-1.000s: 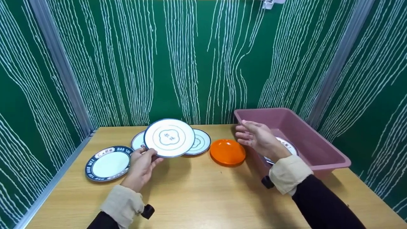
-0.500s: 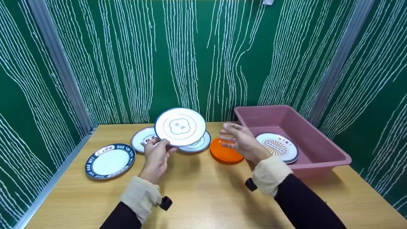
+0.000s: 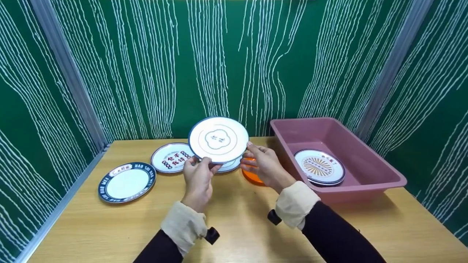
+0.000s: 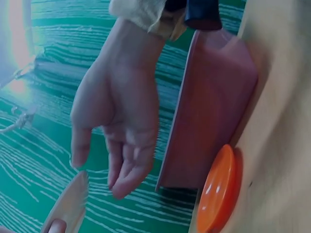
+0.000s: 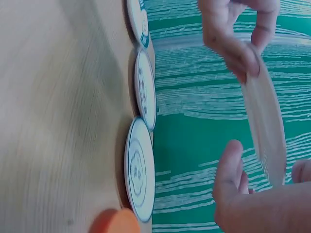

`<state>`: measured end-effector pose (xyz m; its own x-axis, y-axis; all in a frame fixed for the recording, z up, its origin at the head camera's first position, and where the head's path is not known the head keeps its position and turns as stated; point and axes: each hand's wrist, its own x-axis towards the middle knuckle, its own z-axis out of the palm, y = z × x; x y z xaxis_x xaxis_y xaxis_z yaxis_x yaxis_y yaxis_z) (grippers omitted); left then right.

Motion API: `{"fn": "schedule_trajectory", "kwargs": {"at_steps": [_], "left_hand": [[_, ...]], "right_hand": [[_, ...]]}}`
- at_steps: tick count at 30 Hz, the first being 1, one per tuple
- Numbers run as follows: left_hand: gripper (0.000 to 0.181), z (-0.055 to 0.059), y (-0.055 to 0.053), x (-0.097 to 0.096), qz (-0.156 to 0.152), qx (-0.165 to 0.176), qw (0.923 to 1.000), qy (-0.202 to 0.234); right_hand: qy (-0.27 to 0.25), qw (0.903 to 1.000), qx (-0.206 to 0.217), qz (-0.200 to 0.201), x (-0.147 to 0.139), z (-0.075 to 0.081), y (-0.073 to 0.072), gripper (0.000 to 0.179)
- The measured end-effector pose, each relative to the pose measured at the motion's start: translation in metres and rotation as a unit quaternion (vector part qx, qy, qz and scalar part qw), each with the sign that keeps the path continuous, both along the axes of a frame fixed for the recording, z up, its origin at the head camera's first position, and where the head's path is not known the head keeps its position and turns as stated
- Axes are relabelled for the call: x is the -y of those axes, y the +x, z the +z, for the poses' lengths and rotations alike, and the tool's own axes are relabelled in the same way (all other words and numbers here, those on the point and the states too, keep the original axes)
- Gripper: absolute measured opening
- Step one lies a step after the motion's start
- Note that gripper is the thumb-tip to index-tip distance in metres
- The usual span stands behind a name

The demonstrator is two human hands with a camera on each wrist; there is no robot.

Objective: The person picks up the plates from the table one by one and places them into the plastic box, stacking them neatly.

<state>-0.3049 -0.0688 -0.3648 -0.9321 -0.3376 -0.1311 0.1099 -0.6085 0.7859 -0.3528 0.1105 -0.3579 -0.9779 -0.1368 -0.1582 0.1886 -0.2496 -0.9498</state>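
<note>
My left hand point(image 3: 199, 180) pinches the near edge of a white plate point(image 3: 219, 144) with a blue rim, thumb on top, held tilted above the table. In the right wrist view that plate point(image 5: 266, 121) shows edge-on. My right hand point(image 3: 268, 168) is at the plate's right edge; in the left wrist view its thumb and fingers stand apart, right by the rim. Below and behind the held plate lies a similar blue-rimmed plate point(image 5: 138, 170), mostly covered in the head view. An orange dish point(image 3: 252, 178) sits beneath my right hand, partly hidden by it.
On the left lie a dark-blue-rimmed plate point(image 3: 126, 186) and a white plate with red characters point(image 3: 168, 157). A pink tub point(image 3: 382, 175) stands on the right, with a sunburst-patterned plate point(image 3: 320, 166) on top of another inside. Green walls with white streaks enclose the table point(image 3: 109, 233).
My left hand has carried the plate to the right and farther back. My right hand has come left from over the tub to the plate's edge, uncovering the sunburst plate.
</note>
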Motion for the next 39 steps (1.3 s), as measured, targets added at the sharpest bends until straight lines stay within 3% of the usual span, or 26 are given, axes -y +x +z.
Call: {"fn": "schedule_trajectory", "kwargs": {"at_steps": [9,16,21,26,30,35,39], "left_hand": [[0.047,-0.013,-0.001,-0.015,-0.001,-0.020,0.9998,0.010],[0.046,-0.017,0.002,-0.018,-0.030,-0.004,0.9993,0.023],[0.043,-0.021,0.002,-0.017,-0.048,0.009,0.9988,-0.008],[0.042,-0.021,0.001,-0.007,-0.060,0.031,0.9977,-0.008],[0.044,-0.022,-0.003,0.009,-0.038,0.054,0.9973,-0.033],[0.045,-0.028,-0.013,0.038,0.024,0.060,0.9941,-0.087],[0.046,-0.037,-0.023,0.067,0.062,0.069,0.9780,-0.187]], "right_hand": [[-0.010,0.9977,-0.004,-0.067,0.012,0.001,0.003,0.029],[0.015,0.9970,-0.001,-0.075,0.006,0.002,0.003,0.027],[0.025,0.9953,-0.018,-0.092,-0.001,-0.002,0.002,0.026],[0.029,0.9935,-0.023,-0.108,-0.015,0.000,-0.002,0.029],[0.040,0.9911,-0.021,-0.125,-0.029,0.007,-0.006,0.032],[0.048,0.9855,-0.021,-0.161,-0.050,0.016,-0.012,0.032],[0.047,0.9813,-0.019,-0.185,-0.068,0.022,-0.015,0.035]]}}
